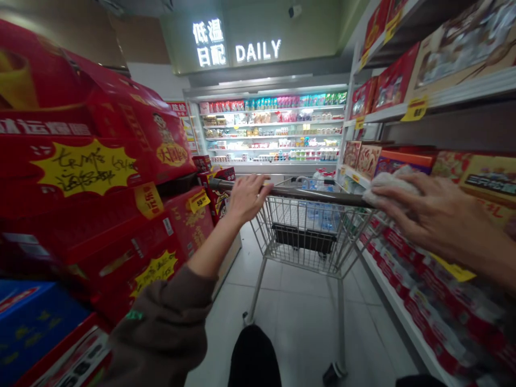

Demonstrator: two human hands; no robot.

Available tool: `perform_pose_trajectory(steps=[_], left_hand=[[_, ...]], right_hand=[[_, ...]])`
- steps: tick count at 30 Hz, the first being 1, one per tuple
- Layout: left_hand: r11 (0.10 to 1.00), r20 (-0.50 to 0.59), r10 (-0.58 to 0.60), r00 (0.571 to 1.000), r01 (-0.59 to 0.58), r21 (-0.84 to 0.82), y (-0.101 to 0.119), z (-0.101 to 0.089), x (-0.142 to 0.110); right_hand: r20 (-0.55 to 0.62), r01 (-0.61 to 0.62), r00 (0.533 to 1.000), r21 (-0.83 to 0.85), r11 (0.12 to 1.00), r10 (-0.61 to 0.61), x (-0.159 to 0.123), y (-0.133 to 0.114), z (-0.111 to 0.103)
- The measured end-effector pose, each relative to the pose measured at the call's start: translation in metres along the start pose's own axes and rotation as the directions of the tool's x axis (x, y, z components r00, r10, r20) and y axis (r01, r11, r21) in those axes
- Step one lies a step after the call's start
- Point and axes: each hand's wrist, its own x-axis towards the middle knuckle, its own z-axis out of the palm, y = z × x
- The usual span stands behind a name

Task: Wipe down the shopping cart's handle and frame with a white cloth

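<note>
A metal wire shopping cart (pixel 302 215) stands in front of me, with a dark handle bar (pixel 318 194) across its near side. My left hand (pixel 249 198) is closed over the left part of that bar. By the bar's right end, my right hand (pixel 427 207) holds a crumpled white cloth (pixel 389 188); the cloth touches or nearly touches the bar. Part of the cloth is hidden under the fingers. A black panel (pixel 304 236) is fixed on the basket's near side.
Red gift boxes (pixel 92 161) with yellow price signs are stacked close on the left. Shelves (pixel 475 88) of boxed goods line the right, with red-labelled bottle packs (pixel 427 301) below. Water bottle packs (pixel 322 209) stand beyond the cart. A lit refrigerated display (pixel 274 126) spans the back.
</note>
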Motion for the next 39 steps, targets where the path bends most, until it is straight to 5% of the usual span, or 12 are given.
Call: perform_pose_trajectory(steps=[3,5,9,11,14,17,30,34,39], left_hand=[[0.968,-0.065,-0.200,0.978,0.207,0.139,-0.051,-0.010,0.006],[0.964,0.002,-0.237,0.972,0.235,0.125,-0.069,-0.013,0.009],[0.975,0.114,-0.161,0.980,0.176,-0.135,-0.060,-0.008,0.014],[0.957,0.069,-0.127,0.990,0.140,-0.253,-0.044,-0.002,0.016],[0.939,-0.008,-0.163,0.987,0.153,-0.308,-0.026,0.003,0.017],[0.932,-0.054,-0.163,0.985,0.136,-0.335,-0.019,0.004,0.017],[0.918,-0.079,-0.242,0.967,0.201,-0.343,-0.018,0.004,0.014],[0.927,-0.055,-0.201,0.978,0.172,-0.335,-0.019,0.000,0.012],[0.973,-0.040,-0.039,0.998,0.028,-0.231,-0.011,-0.009,0.011]], right_hand=[[0.084,-0.021,0.996,-0.013,1.000,0.022,0.004,0.053,0.018],[0.095,-0.039,0.995,0.038,0.999,0.035,0.008,0.088,0.035],[0.134,-0.181,0.976,0.048,0.982,0.174,0.016,0.129,0.061],[0.229,-0.336,0.914,-0.036,0.941,0.335,0.021,0.129,0.065],[0.345,-0.503,0.771,-0.184,0.845,0.535,0.036,0.106,0.063],[0.409,-0.537,0.723,-0.175,0.825,0.557,0.056,0.069,0.063],[0.135,-0.402,0.916,0.300,0.865,0.378,0.148,-0.183,0.073],[0.130,-0.308,0.951,0.352,0.884,0.279,0.151,-0.188,0.072],[0.119,-0.251,0.967,0.271,0.929,0.227,0.118,-0.133,0.066]])
